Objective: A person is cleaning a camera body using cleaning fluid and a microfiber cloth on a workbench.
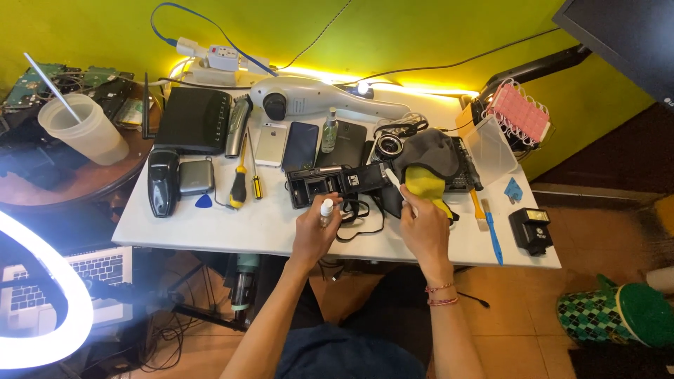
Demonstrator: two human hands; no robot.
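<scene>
My left hand (314, 230) grips a small clear bottle with a white cap (326, 210), held upright at the near side of the white table (210, 224). My right hand (423, 226) holds a thin white stick (394, 181) that points up and left toward an opened black film camera (330, 182). A yellow cloth (425, 181) lies just beyond my right hand, half under a grey cloth (430, 149). The camera's black strap (361, 217) loops on the table between my hands.
Phones (300, 144), screwdrivers (239, 184), a black router (194, 119), a white hair dryer (316, 97), a lens (387, 146), a blue brush (492, 235) and a black flash unit (531, 230) crowd the table. A ring light (42, 309) and laptop (98, 270) sit at the left.
</scene>
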